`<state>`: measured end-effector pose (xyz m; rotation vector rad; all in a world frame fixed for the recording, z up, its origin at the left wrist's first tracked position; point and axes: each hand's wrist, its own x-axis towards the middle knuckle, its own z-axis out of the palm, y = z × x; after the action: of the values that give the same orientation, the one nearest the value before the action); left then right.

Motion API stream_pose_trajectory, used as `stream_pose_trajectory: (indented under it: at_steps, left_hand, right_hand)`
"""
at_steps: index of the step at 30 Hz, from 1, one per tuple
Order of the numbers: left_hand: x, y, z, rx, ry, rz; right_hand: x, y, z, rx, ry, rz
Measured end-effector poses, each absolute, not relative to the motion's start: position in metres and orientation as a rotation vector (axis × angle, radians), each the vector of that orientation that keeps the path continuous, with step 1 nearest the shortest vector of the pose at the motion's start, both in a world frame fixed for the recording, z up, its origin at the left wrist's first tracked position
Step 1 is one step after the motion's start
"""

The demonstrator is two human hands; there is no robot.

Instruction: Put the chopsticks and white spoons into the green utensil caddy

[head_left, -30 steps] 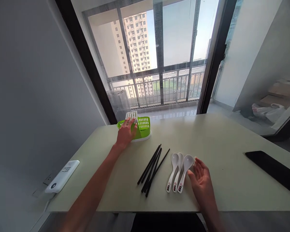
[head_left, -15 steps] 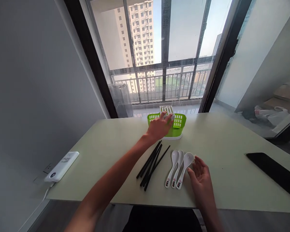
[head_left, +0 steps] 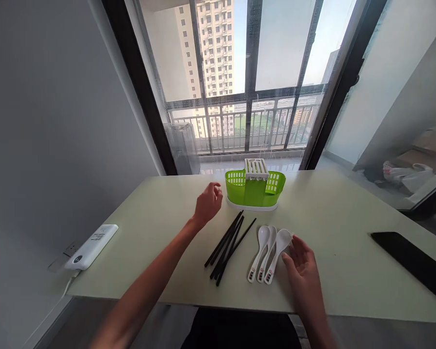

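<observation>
A green slotted cutlery holder point(head_left: 255, 189) with a white insert stands on a white base at the back middle of the pale table point(head_left: 334, 213). My left hand point(head_left: 208, 203) hovers just left of it, fingers loosely curled, holding nothing. Several black chopsticks point(head_left: 228, 247) lie in a slanted bundle in front of the holder. Three white ceramic spoons point(head_left: 267, 252) lie side by side to their right. My right hand point(head_left: 301, 264) rests palm up on the table, fingers apart, its fingertips next to the rightmost spoon.
A white power bank point(head_left: 91, 246) with a cable lies at the table's left edge. A black flat object point(head_left: 414, 259) lies at the right edge. Beyond the table is a large window with a balcony railing.
My left hand slid the green holder from the back left to the back middle of the table, then let go and drew back to its left. The right hand stayed put.
</observation>
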<state>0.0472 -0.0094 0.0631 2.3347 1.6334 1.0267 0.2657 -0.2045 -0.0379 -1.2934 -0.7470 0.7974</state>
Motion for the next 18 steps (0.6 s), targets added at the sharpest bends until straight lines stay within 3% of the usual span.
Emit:
stream_pose_trajectory:
  at_steps: [8, 14, 18]
  left_hand:
    - [-0.018, -0.001, 0.016, 2.114, 1.642, 0.935]
    - [-0.034, 0.005, 0.01, 2.087, 1.5, 0.937]
    - [-0.034, 0.003, 0.007, 2.125, 1.428, 0.919]
  right_hand:
    - [0.267, -0.202, -0.04, -1.335, -0.747, 0.775]
    - [0.262, -0.209, -0.009, -1.547, -1.037, 0.31]
    - [0.252, -0.208, 0.017, -1.595, -1.348, 0.508]
